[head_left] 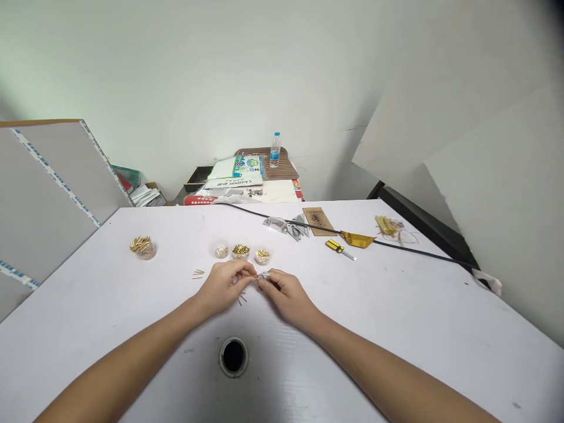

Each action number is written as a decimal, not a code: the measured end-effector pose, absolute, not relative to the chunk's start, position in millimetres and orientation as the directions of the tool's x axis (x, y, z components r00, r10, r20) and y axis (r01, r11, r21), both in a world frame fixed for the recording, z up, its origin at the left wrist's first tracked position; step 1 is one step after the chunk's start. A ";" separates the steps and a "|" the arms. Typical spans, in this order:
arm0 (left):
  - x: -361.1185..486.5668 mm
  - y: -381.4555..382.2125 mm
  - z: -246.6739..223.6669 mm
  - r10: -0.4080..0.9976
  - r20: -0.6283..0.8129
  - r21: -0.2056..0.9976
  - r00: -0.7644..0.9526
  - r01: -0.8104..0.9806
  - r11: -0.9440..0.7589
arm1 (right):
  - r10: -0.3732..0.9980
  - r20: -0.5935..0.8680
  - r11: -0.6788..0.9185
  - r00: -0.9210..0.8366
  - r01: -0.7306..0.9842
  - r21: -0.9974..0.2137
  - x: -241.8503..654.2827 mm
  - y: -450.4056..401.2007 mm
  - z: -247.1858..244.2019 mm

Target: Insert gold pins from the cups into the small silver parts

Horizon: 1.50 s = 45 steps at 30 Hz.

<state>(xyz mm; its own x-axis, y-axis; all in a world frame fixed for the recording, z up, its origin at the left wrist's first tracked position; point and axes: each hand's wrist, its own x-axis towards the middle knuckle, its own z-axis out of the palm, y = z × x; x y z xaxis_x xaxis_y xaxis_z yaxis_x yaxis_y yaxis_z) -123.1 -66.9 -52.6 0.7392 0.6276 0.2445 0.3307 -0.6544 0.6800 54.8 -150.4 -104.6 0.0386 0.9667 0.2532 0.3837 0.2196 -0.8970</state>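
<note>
My right hand point(286, 294) is closed around a small silvery piece point(264, 275), partly hidden by its thumb and fingers. Pinched together, the fingertips of my left hand point(225, 285) meet that piece from the left, with what looks like a thin brass-coloured pin between them. Loose brass-coloured pins point(198, 273) lie left of my left hand, and a few more just below it. Beyond the hands stand three small clear cups: one with pale bits point(221, 252), one with gold-coloured parts point(241, 251), one with small brass-coloured pieces point(262, 257).
A cup of brass-coloured rods point(145, 249) stands at the left. Farther right lie a yellow-black screwdriver point(341, 249), silvery pieces point(298, 228), brown card point(319, 221), a black cable point(423, 254) and bagged gold-coloured strips point(388, 226). A round hole point(234, 356) opens in the tabletop nearby.
</note>
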 end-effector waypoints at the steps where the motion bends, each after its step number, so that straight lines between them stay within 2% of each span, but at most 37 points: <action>1: -123.5 -66.4 -52.0 0.613 0.250 0.652 0.750 0.338 -0.679 | 0.968 0.248 0.214 0.038 0.398 -0.892 54.6 -150.6 -104.2; 4: -125.8 -64.6 -51.1 0.565 0.240 0.585 0.789 0.347 -0.733 | 0.968 0.250 0.217 0.016 0.446 -0.868 53.1 -151.6 -103.4; 7: -129.0 -63.5 -50.4 0.535 0.192 0.568 0.823 0.351 -0.745 | 0.967 0.255 0.233 -0.022 0.491 -0.839 50.9 -153.1 -103.1; 11: -131.4 -63.2 -51.2 0.556 0.142 0.616 0.819 0.367 -0.697 | 0.969 0.240 0.233 -0.053 0.505 -0.831 49.7 -154.6 -103.9; 15: -129.8 -63.4 -53.9 0.595 0.135 0.730 0.792 0.327 -0.601 | 0.967 0.243 0.247 -0.073 0.488 -0.837 50.9 -154.1 -105.2; 22: -122.9 -71.4 -52.8 0.681 0.108 0.830 0.724 0.311 -0.463 | 0.967 0.255 0.233 -0.015 0.465 -0.854 49.5 -153.7 -105.7; 32: -124.1 -77.3 -47.9 0.673 0.018 0.810 0.740 0.384 -0.444 | 0.961 0.190 0.260 -0.199 0.435 -0.862 58.0 -150.1 -100.6; 36: -131.8 -69.3 -25.6 0.621 0.099 0.705 0.778 0.385 -0.595 | 0.969 0.175 0.232 -0.172 0.408 -0.883 60.7 -151.1 -96.6; 39: -141.5 -42.6 5.5 0.571 0.276 0.495 0.773 0.395 -0.774 | 0.973 0.183 0.222 -0.138 0.368 -0.903 62.3 -152.0 -97.9; 41: -147.8 -16.9 23.2 0.558 0.315 0.347 0.768 0.454 -0.821 | 0.970 0.201 0.236 -0.133 0.350 -0.906 62.9 -152.9 -100.0; 43: -151.0 8.5 33.5 0.573 0.210 0.256 0.792 0.521 -0.814 | 0.964 0.230 0.263 -0.135 0.344 -0.901 63.1 -153.8 -101.7; 45: -148.7 28.6 36.0 0.615 0.018 0.180 0.788 0.603 -0.777 | 0.959 0.252 0.282 -0.131 0.340 -0.897 62.9 -154.3 -102.2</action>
<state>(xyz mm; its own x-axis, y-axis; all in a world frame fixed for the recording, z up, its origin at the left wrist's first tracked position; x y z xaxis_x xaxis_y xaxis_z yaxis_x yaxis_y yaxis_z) -148.7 28.6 36.0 0.7880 0.6155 0.0176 0.6031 -0.7772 0.1797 62.9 -154.3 -102.2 -0.1312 0.9588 0.2521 0.3397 0.2823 -0.8971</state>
